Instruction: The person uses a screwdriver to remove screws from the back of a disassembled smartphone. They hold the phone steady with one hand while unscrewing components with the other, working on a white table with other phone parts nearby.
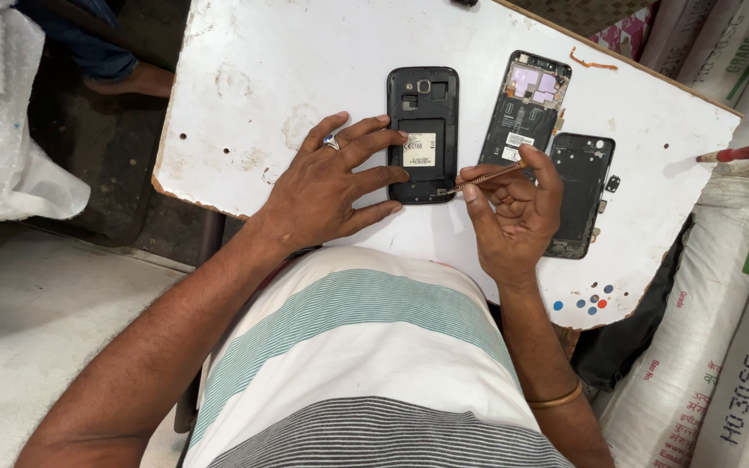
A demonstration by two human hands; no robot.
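Note:
A black phone body (423, 134) with its back cover off lies face down on the white board (262, 78), a pale label in its battery bay. My left hand (331, 182), a ring on one finger, rests flat beside it, fingertips touching its left edge. My right hand (513, 212) holds a thin copper-coloured pry tool (487, 177), its tip at the phone's lower right corner. To the right lie a phone frame with an exposed circuit board (524, 106) and a black back cover (578, 195), partly hidden by my right hand.
A red-handled screwdriver (739, 153) lies at the board's right edge. An orange strip (593, 62) rests near the far edge, and coloured dots (589, 303) mark the near right corner. Printed white sacks (730, 329) are stacked on the right. Someone's bare foot (132, 82) is at top left.

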